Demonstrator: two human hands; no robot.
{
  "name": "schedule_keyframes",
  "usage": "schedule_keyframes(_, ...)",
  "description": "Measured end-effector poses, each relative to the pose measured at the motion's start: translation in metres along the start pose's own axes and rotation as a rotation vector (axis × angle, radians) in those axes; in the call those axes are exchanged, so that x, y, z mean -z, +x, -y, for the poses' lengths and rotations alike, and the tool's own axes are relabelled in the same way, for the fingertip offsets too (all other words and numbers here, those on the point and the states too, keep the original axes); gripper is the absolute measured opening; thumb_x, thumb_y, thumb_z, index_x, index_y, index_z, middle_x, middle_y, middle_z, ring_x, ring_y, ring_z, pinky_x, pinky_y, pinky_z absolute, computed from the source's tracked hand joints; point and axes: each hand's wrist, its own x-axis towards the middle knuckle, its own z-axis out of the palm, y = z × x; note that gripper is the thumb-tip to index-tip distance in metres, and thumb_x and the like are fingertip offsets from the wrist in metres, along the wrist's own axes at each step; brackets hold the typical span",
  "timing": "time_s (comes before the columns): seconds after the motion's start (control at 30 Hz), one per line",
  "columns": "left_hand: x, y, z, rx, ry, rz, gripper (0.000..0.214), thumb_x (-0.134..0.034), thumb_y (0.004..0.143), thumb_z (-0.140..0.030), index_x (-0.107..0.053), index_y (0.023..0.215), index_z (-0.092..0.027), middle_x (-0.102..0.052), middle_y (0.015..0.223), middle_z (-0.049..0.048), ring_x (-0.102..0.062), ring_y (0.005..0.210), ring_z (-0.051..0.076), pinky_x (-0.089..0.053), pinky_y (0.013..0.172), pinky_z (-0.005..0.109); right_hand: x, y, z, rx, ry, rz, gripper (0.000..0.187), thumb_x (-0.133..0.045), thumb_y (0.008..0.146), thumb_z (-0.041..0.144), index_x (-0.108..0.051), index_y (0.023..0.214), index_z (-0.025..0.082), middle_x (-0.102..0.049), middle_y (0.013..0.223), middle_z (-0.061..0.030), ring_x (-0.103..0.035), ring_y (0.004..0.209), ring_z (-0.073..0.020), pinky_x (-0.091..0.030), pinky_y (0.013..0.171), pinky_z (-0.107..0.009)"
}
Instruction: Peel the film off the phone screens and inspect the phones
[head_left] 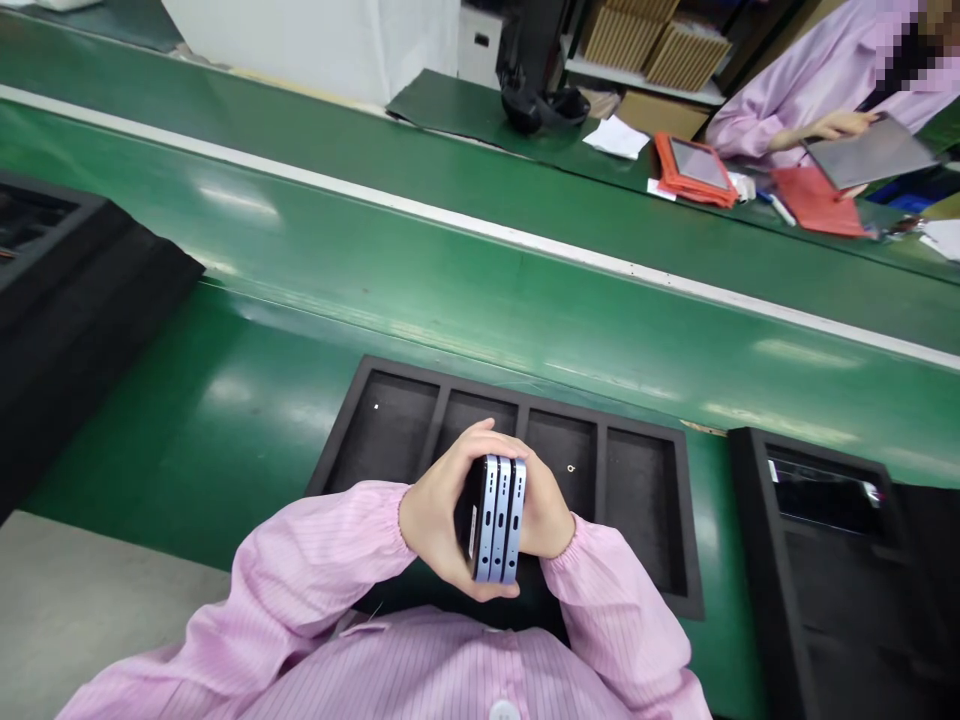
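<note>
Both my hands clasp a stack of three blue phones (pixel 500 520), held on edge with their port ends toward me. My left hand (pixel 435 515) wraps the stack's left side and underside, fingers closed over the top. My right hand (pixel 546 515) presses against the right side, fingers curled. The stack hovers over a black foam tray (pixel 645 440) with several long slots, close to my chest. My pink sleeves show below.
A green conveyor belt (pixel 450 260) runs across behind the tray. Another black tray (pixel 757 560) lies at right and black foam trays (pixel 67 290) are stacked at left. Across the belt, a person in pink (pixel 802 80) handles a tablet beside orange cases (pixel 694 170).
</note>
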Motion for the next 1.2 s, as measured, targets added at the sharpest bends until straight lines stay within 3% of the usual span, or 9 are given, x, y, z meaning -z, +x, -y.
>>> schedule_keyframes(0.17, 0.0, -0.001, 0.001, 0.011, 0.01, -0.001, 0.088, -0.077, 0.055, -0.06, -0.043, 0.126, -0.021, -0.062, 0.111, 0.0103, -0.064, 0.099, 0.029, -0.033, 0.11, 0.057, -0.001, -0.001, -0.001, 0.005, -0.02, 0.004, 0.071, -0.077, 0.071, 0.04, -0.042, 0.132, 0.028, -0.059, 0.123, -0.0086, -0.059, 0.113, -0.0287, -0.05, 0.096, -0.044)
schedule_keyframes(0.4, 0.001, -0.003, 0.004, 0.007, -0.005, 0.004, 0.089, -0.077, 0.053, -0.059, -0.043, 0.127, -0.022, -0.06, 0.11, 0.009, -0.063, 0.099, 0.029, -0.032, 0.111, 0.054, -0.001, 0.002, 0.002, 0.036, -0.042, -0.009, 0.079, -0.082, 0.067, 0.04, -0.041, 0.133, 0.025, -0.058, 0.123, -0.011, -0.06, 0.111, -0.0294, -0.05, 0.093, -0.042)
schedule_keyframes(0.63, -0.005, -0.009, 0.006, 0.053, -0.095, -0.067, 0.099, -0.077, 0.049, -0.071, -0.041, 0.128, -0.023, -0.055, 0.109, 0.0082, -0.059, 0.101, 0.027, -0.036, 0.108, 0.05, 0.0, 0.001, 0.002, 0.051, -0.085, -0.025, 0.095, -0.086, 0.051, 0.06, -0.045, 0.128, 0.022, -0.064, 0.107, -0.0105, -0.065, 0.09, -0.0295, -0.053, 0.08, -0.041)
schedule_keyframes(0.87, -0.007, -0.011, 0.006, 0.06, -0.084, -0.079, 0.101, -0.075, 0.049, -0.075, -0.04, 0.129, -0.023, -0.054, 0.11, 0.0084, -0.059, 0.102, 0.028, -0.037, 0.108, 0.05, 0.0, -0.002, -0.002, 0.087, -0.087, -0.048, 0.098, -0.085, 0.052, 0.061, -0.043, 0.131, 0.023, -0.064, 0.11, -0.0119, -0.066, 0.091, -0.0304, -0.052, 0.079, -0.041)
schedule_keyframes(1.1, -0.007, -0.007, -0.001, 0.004, -0.034, -0.045, 0.099, -0.077, 0.048, -0.072, -0.042, 0.127, -0.023, -0.06, 0.107, 0.0077, -0.064, 0.095, 0.027, -0.039, 0.106, 0.051, -0.001, 0.001, 0.003, 0.105, -0.079, -0.048, 0.066, -0.078, 0.067, 0.045, -0.046, 0.121, 0.024, -0.065, 0.107, -0.0103, -0.066, 0.095, -0.0298, -0.053, 0.082, -0.042)
schedule_keyframes(1.2, -0.006, -0.005, -0.003, -0.018, -0.022, -0.019, 0.095, -0.075, 0.054, -0.071, -0.043, 0.128, -0.021, -0.061, 0.108, 0.0088, -0.064, 0.097, 0.026, -0.038, 0.106, 0.048, -0.001, 0.001, 0.004, 0.105, -0.083, -0.029, 0.063, -0.077, 0.071, 0.042, -0.046, 0.123, 0.024, -0.064, 0.111, -0.0103, -0.065, 0.099, -0.0295, -0.053, 0.085, -0.042)
